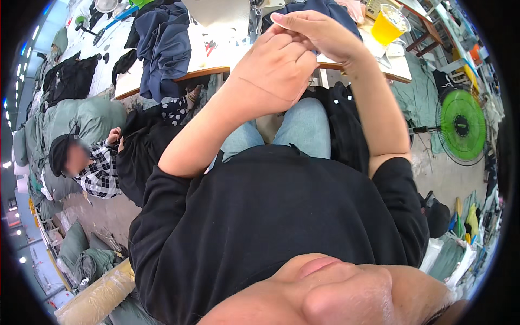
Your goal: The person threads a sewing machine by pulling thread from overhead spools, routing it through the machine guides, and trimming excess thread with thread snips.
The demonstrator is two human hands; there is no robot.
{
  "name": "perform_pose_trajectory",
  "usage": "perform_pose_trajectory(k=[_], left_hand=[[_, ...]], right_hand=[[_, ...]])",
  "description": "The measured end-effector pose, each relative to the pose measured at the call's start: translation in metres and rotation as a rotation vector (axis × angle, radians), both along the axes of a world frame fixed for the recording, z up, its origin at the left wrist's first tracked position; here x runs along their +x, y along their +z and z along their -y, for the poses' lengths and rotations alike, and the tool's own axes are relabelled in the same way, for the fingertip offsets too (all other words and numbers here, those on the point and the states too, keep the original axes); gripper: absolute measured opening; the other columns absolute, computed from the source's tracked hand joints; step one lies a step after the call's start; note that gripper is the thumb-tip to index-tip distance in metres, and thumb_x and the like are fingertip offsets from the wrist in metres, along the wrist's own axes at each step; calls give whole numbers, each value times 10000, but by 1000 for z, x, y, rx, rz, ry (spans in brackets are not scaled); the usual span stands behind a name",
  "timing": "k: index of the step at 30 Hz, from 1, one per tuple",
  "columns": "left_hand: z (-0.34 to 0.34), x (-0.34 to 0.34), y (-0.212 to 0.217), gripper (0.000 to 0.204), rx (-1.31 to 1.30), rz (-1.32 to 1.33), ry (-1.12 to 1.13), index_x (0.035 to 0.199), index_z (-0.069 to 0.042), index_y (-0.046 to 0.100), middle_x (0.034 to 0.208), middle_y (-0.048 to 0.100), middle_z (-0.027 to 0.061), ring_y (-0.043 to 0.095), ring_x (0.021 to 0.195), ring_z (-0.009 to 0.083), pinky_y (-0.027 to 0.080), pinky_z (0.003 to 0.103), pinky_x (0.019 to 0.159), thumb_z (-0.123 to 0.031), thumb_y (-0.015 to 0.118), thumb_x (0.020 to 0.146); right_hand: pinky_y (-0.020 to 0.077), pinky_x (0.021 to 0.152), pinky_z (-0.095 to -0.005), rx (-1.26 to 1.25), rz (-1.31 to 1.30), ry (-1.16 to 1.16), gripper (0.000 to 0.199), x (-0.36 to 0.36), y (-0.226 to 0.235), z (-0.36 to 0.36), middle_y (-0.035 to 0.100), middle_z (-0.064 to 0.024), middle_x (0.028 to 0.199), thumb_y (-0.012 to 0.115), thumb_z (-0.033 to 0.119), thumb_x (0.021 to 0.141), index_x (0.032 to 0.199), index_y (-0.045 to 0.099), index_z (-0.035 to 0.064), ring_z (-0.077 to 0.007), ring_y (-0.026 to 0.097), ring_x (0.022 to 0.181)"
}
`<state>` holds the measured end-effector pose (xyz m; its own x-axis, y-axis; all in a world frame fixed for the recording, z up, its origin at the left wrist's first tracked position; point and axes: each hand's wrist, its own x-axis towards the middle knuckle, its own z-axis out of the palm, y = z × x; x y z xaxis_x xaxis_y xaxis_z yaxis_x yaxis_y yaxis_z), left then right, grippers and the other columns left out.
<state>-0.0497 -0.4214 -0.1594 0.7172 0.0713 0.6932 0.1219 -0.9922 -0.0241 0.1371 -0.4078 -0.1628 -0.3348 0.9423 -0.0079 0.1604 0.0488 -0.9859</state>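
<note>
Both of my hands meet above the front edge of the white work table [208, 54]. My left hand [276, 73] has its back up and its fingers curled in. My right hand [325, 35] reaches over from the right, its fingers bent against the far side of the left hand and its thumb lying toward the left fingertips. Anything pinched between them is hidden. Dark navy cloth [342, 21] lies on the table behind my right hand. Part of a white machine [214, 10], apparently a sewing machine, stands just beyond my left hand.
Blue-grey garments [162, 49] hang over the table's left edge. A clear cup of yellow drink [387, 27] stands at the right end. A green fan [461, 125] is to the right. On the left, a seated person [100, 168] handles black cloth near large green-grey bundles [86, 116].
</note>
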Motion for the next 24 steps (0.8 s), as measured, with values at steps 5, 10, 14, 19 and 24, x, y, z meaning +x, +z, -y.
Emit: perform_pose_trajectory(k=[5,10,14,19,24], left_hand=[[36,-12,3,196,-44,-89,-11,916,-52,618,888,588,90,582,859,282,486,417,820,-53,709,742],[31,1,-6,199,-57,-63,-43,915,-41,616,871,571,89,570,844,285,487,410,809,-63,715,744],[29,-1,-22,173,-169,-91,-98,904,-34,632,875,582,88,575,833,283,488,398,772,-56,722,757],[28,-4,2,142,-160,57,-70,886,-34,650,863,605,85,582,781,284,484,396,727,-43,738,775],[31,-25,12,103,-260,-1,-18,917,-1,684,846,612,110,563,752,291,475,386,711,-23,709,820]], right_hand=[[496,687,-204,-63,-579,0,303,-23,1,17,675,-17,821,639,262,1030,1074,708,-30,-80,621,759],[417,611,-225,-138,-614,-103,277,-32,-7,19,482,56,684,630,230,1029,1154,644,-17,-48,443,617],[453,656,-265,-149,-700,-116,271,-31,-18,20,460,54,666,615,237,1040,1148,652,-8,-63,445,615],[437,627,-219,-152,-728,-37,284,-41,-13,10,517,40,691,615,234,1051,1167,660,-21,-52,454,620],[487,641,-237,-91,-965,-74,276,-57,-23,3,624,3,751,618,195,1053,1203,665,-33,-63,528,617]])
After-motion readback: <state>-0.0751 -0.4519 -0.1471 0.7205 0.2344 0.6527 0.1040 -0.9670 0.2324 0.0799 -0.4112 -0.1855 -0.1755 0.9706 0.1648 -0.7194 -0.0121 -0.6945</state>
